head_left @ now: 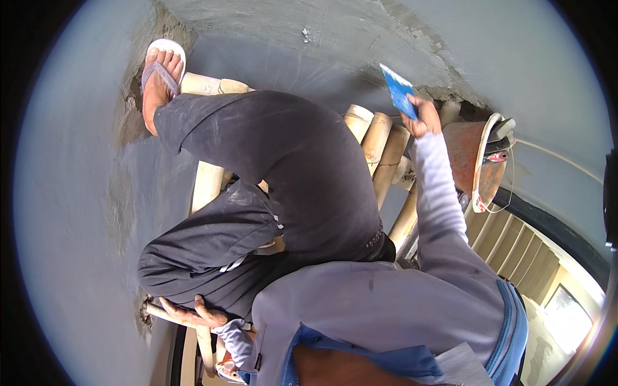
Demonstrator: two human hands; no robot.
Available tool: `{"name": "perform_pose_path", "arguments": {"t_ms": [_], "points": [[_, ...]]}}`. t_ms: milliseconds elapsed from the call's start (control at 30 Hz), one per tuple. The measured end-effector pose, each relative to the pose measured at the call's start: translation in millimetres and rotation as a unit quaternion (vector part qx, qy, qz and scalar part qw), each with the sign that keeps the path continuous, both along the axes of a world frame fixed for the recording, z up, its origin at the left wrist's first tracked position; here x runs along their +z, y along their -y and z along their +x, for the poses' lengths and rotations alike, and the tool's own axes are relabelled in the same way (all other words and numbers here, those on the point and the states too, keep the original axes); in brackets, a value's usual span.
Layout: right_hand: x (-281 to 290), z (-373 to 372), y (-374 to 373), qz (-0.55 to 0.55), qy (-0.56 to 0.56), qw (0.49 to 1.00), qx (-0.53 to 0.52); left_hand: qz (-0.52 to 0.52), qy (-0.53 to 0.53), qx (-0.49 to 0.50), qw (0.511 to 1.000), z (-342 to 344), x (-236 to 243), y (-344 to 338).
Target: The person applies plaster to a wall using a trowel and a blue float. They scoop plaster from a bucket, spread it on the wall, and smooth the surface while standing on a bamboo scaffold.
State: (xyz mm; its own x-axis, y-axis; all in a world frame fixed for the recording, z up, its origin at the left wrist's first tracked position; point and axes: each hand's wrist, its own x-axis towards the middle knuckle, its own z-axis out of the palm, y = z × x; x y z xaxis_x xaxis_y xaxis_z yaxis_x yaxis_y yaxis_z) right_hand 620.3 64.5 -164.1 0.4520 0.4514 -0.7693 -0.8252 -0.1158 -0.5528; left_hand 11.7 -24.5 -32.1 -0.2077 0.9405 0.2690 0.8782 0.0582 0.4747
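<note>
My right hand (421,119) is closed on a flat blue tool (395,83) with a pale edge, raised near the grey plastered wall (360,29) at the upper middle. My left hand (196,312) is at the lower left, fingers stretched out, resting by a bamboo pole (164,313) below my bent knee. I sit on a platform of bamboo poles (374,138), with my sandaled foot (164,80) up against the left wall. An orange bucket (468,154) with tools in it hangs or stands just right of my right hand.
The left wall (71,206) has rough patches and a hole where a pole meets it. A thin pale line (553,152) runs along the right wall. Stairs (512,251) and a bright window (566,318) show below at the lower right, beyond the platform.
</note>
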Motion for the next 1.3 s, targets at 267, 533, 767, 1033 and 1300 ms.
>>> {"name": "perform_pose_path", "arguments": {"t_ms": [267, 533, 767, 1033, 1300], "points": [[-22, -12, -47, -0.139, -0.006, 0.990, 0.028, 0.015, 0.103, 0.029, 0.994, 16, 0, -2], [-69, -14, -74, -0.206, -0.023, 0.978, 0.036, 0.024, 0.067, 0.039, 0.997, 15, -2, -1], [-98, -10, -72, -0.228, -0.037, 0.967, -0.105, 0.068, 0.070, -0.004, 0.995, 2, -13, 3], [-66, -5, -58, -0.102, -0.052, 0.982, -0.151, 0.021, 0.042, -0.006, 0.999, 11, -1, 0], [-18, 2, -47, -0.024, -0.057, 0.991, -0.118, 0.045, 0.153, 0.034, 0.987, 8, -9, 1]]}}
